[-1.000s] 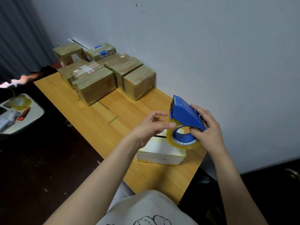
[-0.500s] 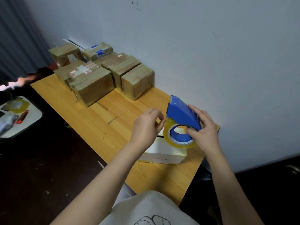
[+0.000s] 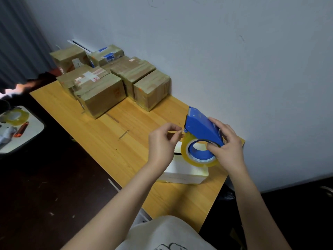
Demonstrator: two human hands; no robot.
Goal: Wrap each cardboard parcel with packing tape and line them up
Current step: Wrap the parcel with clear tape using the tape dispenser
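Observation:
My right hand [image 3: 228, 147] grips a blue tape dispenser [image 3: 201, 126] that carries a roll of clear yellowish packing tape [image 3: 185, 150]. It is held just above a white parcel [image 3: 183, 173] lying on the wooden table [image 3: 115, 141]. My left hand [image 3: 162, 141] pinches the loose tape end at the dispenser's mouth. Several brown cardboard parcels [image 3: 102, 95], wrapped in tape, stand grouped at the far left end of the table against the wall.
A grey wall runs along the table's right side. To the left, on a low white tray [image 3: 34, 130], lie another tape roll [image 3: 17, 117] and an orange-handled cutter [image 3: 21, 131]. The floor beside the table is dark.
My left hand has moved from beside the roll up to the dispenser's mouth and now pinches the tape end. The dispenser has stayed above the white parcel.

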